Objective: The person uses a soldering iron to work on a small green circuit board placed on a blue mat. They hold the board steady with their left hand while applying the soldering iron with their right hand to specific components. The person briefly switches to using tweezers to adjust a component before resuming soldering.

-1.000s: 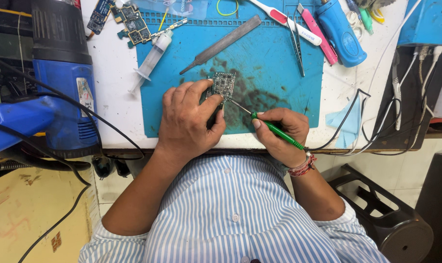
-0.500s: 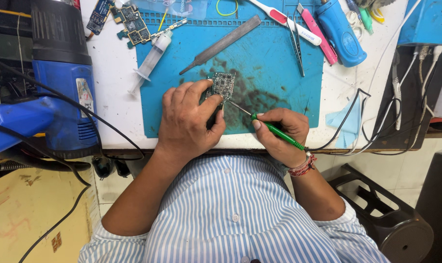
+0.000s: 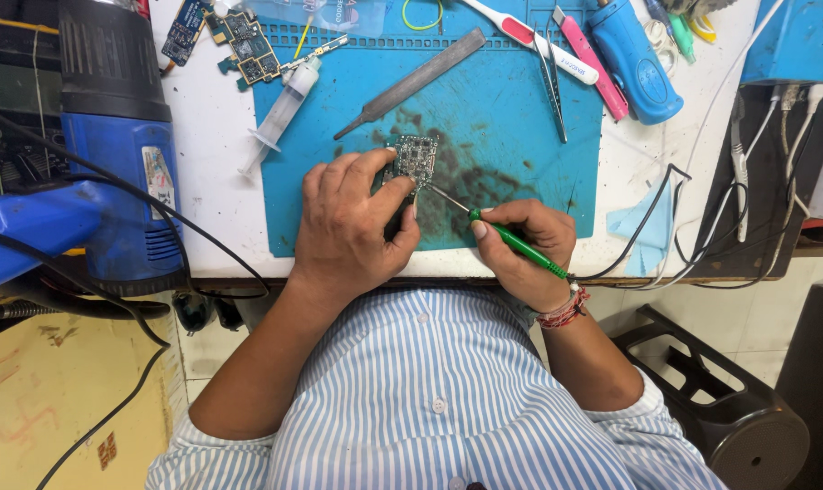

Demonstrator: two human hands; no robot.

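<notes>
left hand (image 3: 350, 227): fingers pinched on small circuit board (image 3: 411, 161), pinning it to blue mat (image 3: 502, 109), centre of bench
right hand (image 3: 525, 249): closed around green-handled soldering iron (image 3: 513, 241), metal tip touching board's near right edge
progress: mid-work by the look of it; dark residue smeared on mat right of board, board not lifted, how much is finished can't be told
far side: syringe (image 3: 280, 113), metal file (image 3: 411, 82), tweezers (image 3: 551, 82), more boards (image 3: 248, 41)
left: blue hot-air station (image 3: 117, 163)
</notes>
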